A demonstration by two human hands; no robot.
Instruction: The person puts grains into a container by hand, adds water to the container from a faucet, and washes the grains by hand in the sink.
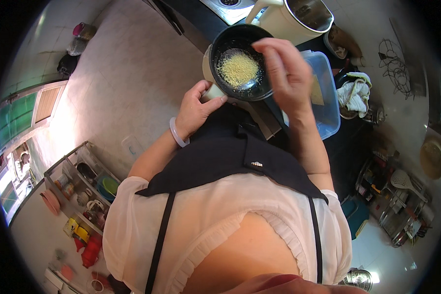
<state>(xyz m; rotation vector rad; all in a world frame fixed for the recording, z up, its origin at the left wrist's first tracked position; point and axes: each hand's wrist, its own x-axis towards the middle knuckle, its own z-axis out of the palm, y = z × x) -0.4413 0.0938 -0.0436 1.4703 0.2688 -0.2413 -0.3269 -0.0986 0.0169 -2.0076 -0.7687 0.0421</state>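
Note:
My left hand (194,110), with a pale bangle at the wrist, grips the light-coloured handle (213,93) of a small pot (218,42). The pot has a dark inner wall and is held out in front of my apron. Small yellow grains (239,70), which look like millet, lie heaped on its bottom, with some stuck to the sides. My right hand (290,77) is over the pot's right rim, its fingertips drawn together above the inside. It is slightly blurred, and whether anything is between the fingers cannot be made out.
Beyond the pot, a cream jug (272,25) with a steel inside stands beside a metal sink (235,14). Right of my hand, a translucent blue plastic container (330,117) rests on the dark counter (349,158). A crumpled cloth (356,92) lies past it. Shelving (62,191) stands left.

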